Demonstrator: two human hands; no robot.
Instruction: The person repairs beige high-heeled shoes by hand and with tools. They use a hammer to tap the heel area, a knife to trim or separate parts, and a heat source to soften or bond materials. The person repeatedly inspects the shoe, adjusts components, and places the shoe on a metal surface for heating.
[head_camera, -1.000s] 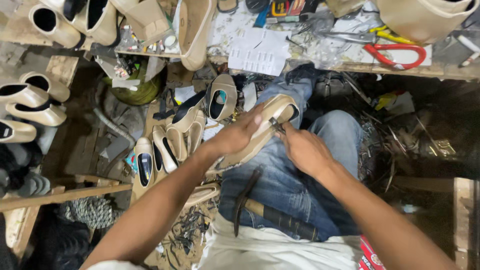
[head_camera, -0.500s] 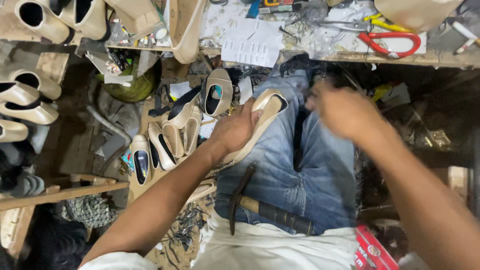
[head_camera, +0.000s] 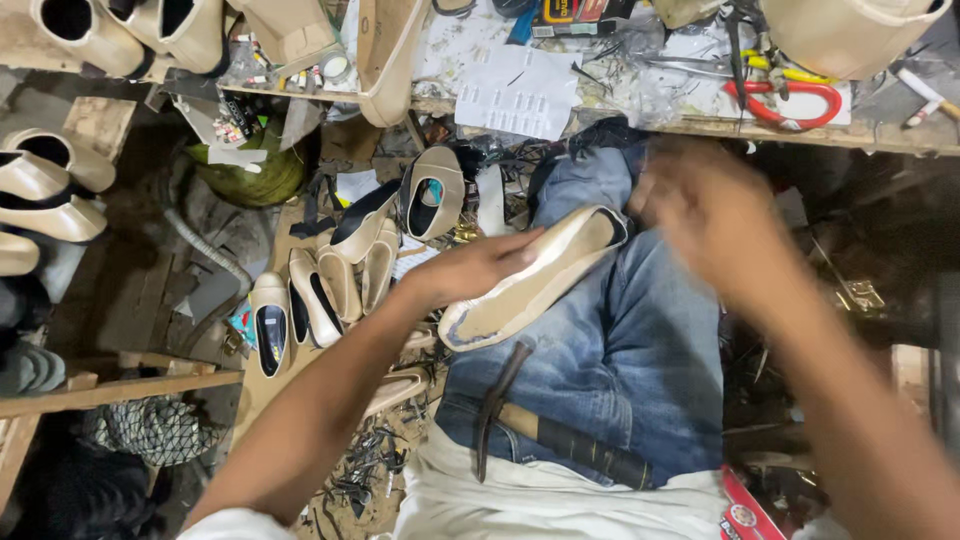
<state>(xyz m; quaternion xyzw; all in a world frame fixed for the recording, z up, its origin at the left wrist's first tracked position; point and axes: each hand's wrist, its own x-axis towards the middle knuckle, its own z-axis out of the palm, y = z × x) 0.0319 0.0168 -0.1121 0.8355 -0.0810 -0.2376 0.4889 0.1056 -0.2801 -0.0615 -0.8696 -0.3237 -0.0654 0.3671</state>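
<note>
beige shoe (head_camera: 545, 272) gripped by left hand (head_camera: 478, 268) on lap; right hand (head_camera: 715, 215) blurred, grip unclear, below white label sheet (head_camera: 517, 92).

The shoe (head_camera: 535, 275) looks like smooth beige leather with a matt, pale sole; the jeans (head_camera: 620, 340) are faded blue denim; the hammer (head_camera: 530, 425) has a dark metal head; the counter (head_camera: 700, 128) edge is rough wood; glossy red-handled scissors (head_camera: 785, 100) and white paper (head_camera: 515, 90) lie on it.

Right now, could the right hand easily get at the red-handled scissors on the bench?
Probably yes. The right hand is raised, blurred and seemingly empty, just below the bench edge; the red-handled scissors lie uncovered above it.
</note>
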